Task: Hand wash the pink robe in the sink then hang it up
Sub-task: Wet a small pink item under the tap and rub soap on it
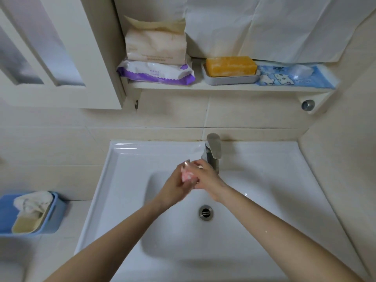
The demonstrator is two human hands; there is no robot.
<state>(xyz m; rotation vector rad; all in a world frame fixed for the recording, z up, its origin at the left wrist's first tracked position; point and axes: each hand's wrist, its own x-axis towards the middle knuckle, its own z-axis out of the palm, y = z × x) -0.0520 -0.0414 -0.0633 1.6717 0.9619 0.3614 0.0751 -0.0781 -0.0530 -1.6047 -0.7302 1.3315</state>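
**Scrubbing stage, over the basin**

Drain (pixel 206 212) at 6 o'clock, sink (pixel 130 180) looks dry. Left hand (pixel 173 190) & right hand (pixel 205 178) clamped together on pink robe (pixel 187 176), a small wad below the tap (pixel 212 153). Next, I'd guess: water, maybe soap bar (pixel 231 66) at 12.

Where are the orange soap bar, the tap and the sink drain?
orange soap bar (pixel 231 66), head view, middle of its top face.
tap (pixel 213 148), head view, on its metal lever.
sink drain (pixel 206 212), head view, centre of the metal ring.
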